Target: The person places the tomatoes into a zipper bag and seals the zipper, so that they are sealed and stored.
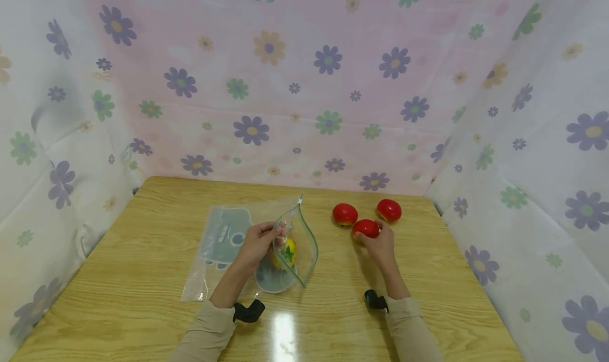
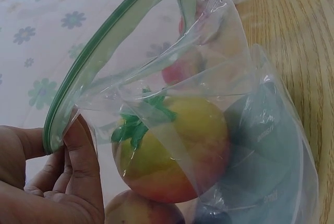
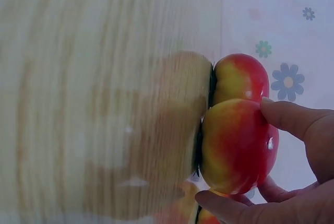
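Note:
A clear zip bag (image 1: pixel 257 214) with a green-edged mouth and a cartoon print lies at the table's left middle. My left hand (image 1: pixel 259 240) pinches the bag's rim, and the mouth gapes to the right. Through the plastic shows a yellow-and-red tomato (image 2: pixel 175 148) with a green leafy top; a second round item (image 2: pixel 143 211) shows under it. To the right, my right hand (image 1: pixel 380 246) grips a red tomato (image 1: pixel 365 228) between thumb and fingers, its green underside close against the tabletop. Two more red tomatoes, one on the left (image 1: pixel 344 214) and one on the right (image 1: pixel 389 210), sit just behind it.
All of this lies on a wood-grain table (image 1: pixel 333 319). Flower-print cloth (image 1: pixel 295 87) hangs behind it and along both sides. Each wrist carries a black mount, one on the left (image 1: pixel 249 311) and one on the right (image 1: pixel 375 300), close above the tabletop.

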Motion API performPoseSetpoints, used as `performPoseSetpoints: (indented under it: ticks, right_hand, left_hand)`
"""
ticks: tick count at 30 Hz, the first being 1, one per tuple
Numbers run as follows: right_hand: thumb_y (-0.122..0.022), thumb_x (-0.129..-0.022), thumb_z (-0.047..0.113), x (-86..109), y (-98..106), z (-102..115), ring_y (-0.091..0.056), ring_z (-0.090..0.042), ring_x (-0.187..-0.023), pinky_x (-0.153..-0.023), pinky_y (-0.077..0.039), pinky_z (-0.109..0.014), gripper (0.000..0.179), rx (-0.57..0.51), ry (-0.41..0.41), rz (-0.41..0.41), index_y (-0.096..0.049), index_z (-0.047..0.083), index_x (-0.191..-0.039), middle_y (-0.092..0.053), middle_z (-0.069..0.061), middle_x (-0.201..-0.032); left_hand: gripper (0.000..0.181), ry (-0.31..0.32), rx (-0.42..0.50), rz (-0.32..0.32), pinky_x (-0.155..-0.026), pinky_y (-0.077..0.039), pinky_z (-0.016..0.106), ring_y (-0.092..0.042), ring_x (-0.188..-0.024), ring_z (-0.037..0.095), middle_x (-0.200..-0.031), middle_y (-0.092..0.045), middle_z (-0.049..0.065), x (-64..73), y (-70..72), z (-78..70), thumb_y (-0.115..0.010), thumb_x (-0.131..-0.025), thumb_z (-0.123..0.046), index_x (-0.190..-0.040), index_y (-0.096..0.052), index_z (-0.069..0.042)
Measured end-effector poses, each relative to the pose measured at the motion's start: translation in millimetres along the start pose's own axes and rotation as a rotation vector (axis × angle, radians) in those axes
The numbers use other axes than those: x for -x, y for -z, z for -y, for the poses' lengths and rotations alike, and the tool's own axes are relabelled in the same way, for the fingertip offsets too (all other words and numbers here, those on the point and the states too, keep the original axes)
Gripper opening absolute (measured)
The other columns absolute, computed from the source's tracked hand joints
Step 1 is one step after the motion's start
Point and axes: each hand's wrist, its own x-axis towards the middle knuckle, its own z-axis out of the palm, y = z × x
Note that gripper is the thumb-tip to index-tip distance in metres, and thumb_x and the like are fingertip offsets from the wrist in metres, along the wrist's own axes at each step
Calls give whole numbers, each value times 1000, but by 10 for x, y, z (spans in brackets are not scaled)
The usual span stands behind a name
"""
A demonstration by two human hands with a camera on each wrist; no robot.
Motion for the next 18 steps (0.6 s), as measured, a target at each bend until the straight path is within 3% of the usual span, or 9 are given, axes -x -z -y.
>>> performPoseSetpoints:
  ticks: [18]
  right_hand:
    - [-72,-92,7,10,-36,-10,-38,-48,-140,-116,-35,-59,71,8,10,4,-32,-12,-148,-36,-33,-151]
  left_hand:
    - [25,-22,0,-6,-60,-47,20,-64,-70,9,-84,-70,-2,34,-13,-3,-57,-105,-12,-114,-67,9]
